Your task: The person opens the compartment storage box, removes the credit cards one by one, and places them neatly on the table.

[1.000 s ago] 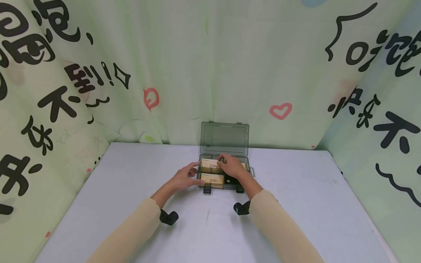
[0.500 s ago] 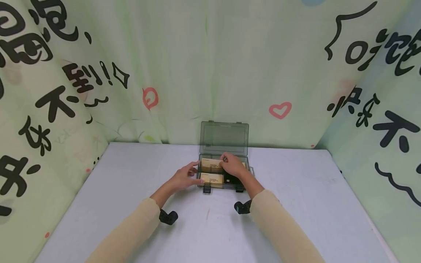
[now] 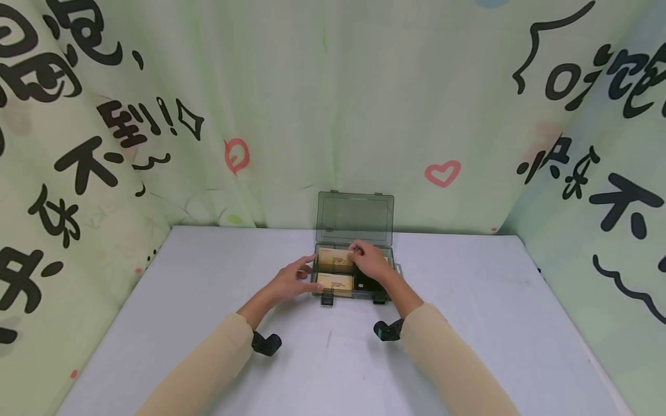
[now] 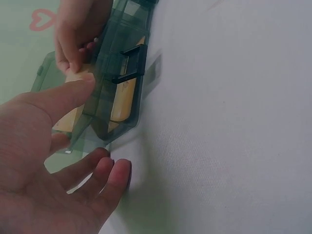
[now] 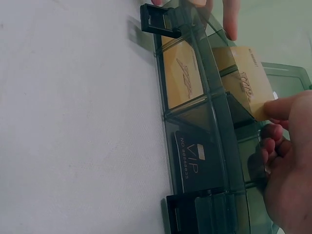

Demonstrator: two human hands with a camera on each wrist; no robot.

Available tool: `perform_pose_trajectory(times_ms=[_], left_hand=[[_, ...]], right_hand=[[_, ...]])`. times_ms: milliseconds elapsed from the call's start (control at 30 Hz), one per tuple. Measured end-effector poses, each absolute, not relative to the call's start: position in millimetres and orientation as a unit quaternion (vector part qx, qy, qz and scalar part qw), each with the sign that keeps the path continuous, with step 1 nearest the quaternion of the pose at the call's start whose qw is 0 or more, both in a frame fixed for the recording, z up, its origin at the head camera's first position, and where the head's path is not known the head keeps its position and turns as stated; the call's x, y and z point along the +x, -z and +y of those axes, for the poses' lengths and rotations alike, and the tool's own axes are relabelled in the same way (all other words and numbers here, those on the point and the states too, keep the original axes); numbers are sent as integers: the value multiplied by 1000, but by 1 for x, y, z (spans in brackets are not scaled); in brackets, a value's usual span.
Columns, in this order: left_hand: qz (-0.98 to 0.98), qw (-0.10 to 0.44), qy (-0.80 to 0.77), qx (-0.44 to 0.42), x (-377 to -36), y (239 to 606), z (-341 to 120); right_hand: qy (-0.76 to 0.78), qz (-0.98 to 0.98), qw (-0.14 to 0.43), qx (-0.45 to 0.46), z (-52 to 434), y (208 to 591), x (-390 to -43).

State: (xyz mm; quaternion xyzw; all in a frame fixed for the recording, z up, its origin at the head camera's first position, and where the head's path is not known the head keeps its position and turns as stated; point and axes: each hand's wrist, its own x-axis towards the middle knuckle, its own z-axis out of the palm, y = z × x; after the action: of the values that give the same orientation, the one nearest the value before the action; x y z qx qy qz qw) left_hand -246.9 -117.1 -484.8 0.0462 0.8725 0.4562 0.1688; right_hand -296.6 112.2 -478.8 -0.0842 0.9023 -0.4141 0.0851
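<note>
A translucent grey-green plastic divider box (image 3: 356,218) stands on the table with its lid raised at the back. My right hand (image 3: 372,261) pinches the right end of a stack of yellow cards (image 5: 249,83) between thumb and finger; the stack sits tilted, partly up out of the back left compartment. My left hand (image 3: 287,282) is at the box's left side, its thumb extended over the front corner and its other fingers loosely bent. Another yellow card stack (image 5: 183,73) lies in the front left compartment. Beside it are black cards marked VIP (image 5: 195,158).
Two dark latches hang at the box's front, the left latch (image 3: 327,298) and the right latch (image 3: 380,297). A white-covered table (image 3: 208,254) surrounds the box. Behind rises a pale green printed curtain (image 3: 291,115). Dark wrist cameras, one of them (image 3: 266,345), sit at both sleeves.
The pinched yellow stack has risen slightly and tilted in its compartment as my right hand shifted a little up and back. My left hand has kept its place.
</note>
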Motion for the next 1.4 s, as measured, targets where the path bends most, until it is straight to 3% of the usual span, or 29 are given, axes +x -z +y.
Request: perform_pose_trajectory(times_ms=[667, 1067, 1400], left_hand=[[878, 162, -448, 50, -250, 489, -119], [879, 164, -445, 48, -248, 491, -119], [879, 172, -442, 52, -249, 487, -116]], right_hand=[[559, 824, 57, -75, 124, 473, -292], [549, 830, 54, -76, 138, 466, -290], [529, 846, 17, -59, 154, 461, -287]])
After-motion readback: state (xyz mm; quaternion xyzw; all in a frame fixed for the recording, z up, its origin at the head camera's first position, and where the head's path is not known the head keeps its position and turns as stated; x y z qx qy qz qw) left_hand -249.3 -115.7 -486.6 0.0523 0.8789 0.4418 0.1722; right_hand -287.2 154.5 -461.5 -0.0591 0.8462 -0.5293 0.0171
